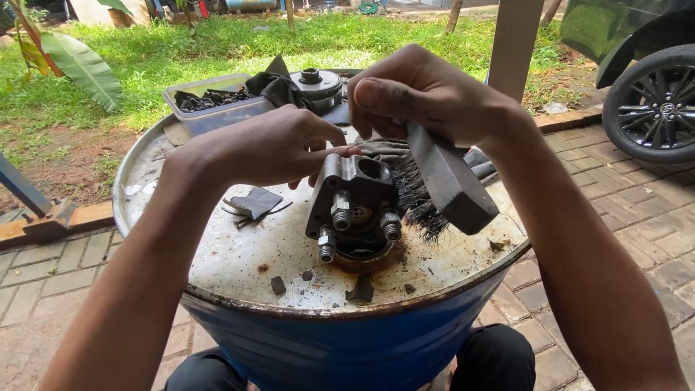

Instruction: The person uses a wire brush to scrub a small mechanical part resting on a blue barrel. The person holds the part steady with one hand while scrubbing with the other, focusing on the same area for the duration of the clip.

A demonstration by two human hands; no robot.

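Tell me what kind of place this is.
Likely an outdoor yard workshop: a blue drum used as a bench, brick paving, grass and a parked car's wheel nearby.

A clear tray [217,112] of dark parts sits behind; a car wheel [655,105] stands on brick paving [637,217].

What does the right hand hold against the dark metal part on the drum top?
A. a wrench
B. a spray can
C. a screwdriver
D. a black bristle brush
D: the right hand grips a brush by its dark block, and its black bristles lie against the metal part, which the left hand steadies on the drum top.
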